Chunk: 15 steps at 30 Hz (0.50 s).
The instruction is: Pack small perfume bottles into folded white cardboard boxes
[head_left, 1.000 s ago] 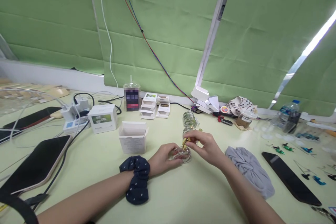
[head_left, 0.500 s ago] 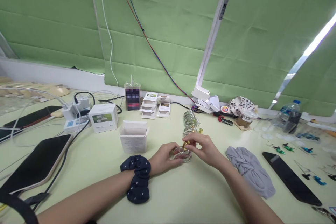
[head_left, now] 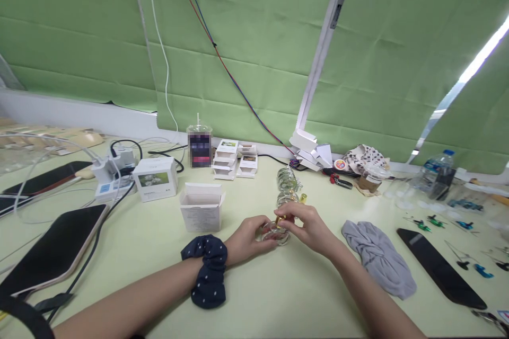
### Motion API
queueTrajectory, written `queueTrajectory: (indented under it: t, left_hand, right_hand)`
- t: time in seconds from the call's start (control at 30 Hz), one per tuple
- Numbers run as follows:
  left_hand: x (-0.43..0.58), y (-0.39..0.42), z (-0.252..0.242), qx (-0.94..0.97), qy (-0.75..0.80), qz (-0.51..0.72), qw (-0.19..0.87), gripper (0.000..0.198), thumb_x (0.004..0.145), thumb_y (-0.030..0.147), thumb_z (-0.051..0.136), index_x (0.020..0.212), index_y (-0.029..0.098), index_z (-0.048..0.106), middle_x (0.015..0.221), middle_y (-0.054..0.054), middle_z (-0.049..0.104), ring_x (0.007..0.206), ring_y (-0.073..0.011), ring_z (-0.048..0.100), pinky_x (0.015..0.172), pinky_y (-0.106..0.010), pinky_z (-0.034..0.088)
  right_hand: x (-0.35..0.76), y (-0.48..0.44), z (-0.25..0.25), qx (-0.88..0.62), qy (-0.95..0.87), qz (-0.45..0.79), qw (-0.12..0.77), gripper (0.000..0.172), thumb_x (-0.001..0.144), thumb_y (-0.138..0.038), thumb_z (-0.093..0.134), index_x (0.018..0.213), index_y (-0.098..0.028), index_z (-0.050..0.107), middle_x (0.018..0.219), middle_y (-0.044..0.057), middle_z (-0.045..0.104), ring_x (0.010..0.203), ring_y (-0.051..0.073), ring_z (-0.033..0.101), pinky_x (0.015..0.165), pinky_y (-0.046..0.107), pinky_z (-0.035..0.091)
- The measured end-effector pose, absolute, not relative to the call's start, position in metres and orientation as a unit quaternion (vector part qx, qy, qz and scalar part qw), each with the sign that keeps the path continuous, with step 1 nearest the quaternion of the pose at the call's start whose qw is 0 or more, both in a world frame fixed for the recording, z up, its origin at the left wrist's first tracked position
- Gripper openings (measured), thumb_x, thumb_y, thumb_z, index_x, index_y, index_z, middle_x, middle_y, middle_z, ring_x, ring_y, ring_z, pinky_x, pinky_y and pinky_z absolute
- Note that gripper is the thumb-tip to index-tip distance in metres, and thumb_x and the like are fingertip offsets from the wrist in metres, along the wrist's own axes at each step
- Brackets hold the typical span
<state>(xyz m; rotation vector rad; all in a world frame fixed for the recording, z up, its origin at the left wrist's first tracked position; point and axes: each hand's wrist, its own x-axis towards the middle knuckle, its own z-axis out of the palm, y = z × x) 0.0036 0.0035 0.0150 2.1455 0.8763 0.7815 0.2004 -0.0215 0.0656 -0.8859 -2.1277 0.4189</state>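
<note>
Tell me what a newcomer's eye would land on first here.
Green blinds filling the upper half would strike first. Below, a navy polka-dot scrunchie is worn just behind the left hand. Near the centre, that hand holds a clear ringed object, and the right hand pinches a small gold piece by it.

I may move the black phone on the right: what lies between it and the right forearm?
A grey knotted cloth lies between the right forearm and the phone, as the head view shows.
</note>
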Motion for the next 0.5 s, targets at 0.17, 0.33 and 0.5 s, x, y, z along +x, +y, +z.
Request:
queueTrajectory:
  t: [0.17,0.33,0.5]
  left_hand:
    - [0.004,0.004,0.015,0.825,0.340,0.297,0.339,0.021,0.074,0.035,0.063,0.079,0.017,0.055,0.073,0.003,0.055,0.069,-0.0128,0.050,0.062,-0.023,0.039]
    - [0.004,0.004,0.015,0.825,0.340,0.300,0.338,0.020,0.074,0.034,0.063,0.080,0.016,0.055,0.074,0.002,0.057,0.069,-0.0126,0.050,0.062,-0.023,0.040]
    - [0.004,0.004,0.014,0.820,0.343,0.302,0.344,0.023,0.074,0.037,0.063,0.082,0.016,0.056,0.074,0.002,0.058,0.068,-0.0126,0.051,0.061,-0.023,0.040]
  right_hand:
    - [0.200,-0.021,0.062,-0.350,-0.833,0.171,0.393,0.015,0.088,-0.029,0.055,0.096,-0.019,0.064,0.087,0.007,0.067,0.072,0.015,0.059,0.064,0.028,0.047]
    - [0.200,-0.021,0.060,-0.347,-0.830,0.175,0.400,0.015,0.088,-0.028,0.056,0.095,-0.018,0.064,0.086,0.008,0.067,0.074,0.016,0.060,0.064,0.028,0.048]
    - [0.199,-0.020,0.052,-0.339,-0.822,0.169,0.426,0.017,0.088,-0.030,0.056,0.098,-0.019,0.064,0.088,0.008,0.067,0.076,0.016,0.060,0.065,0.030,0.049]
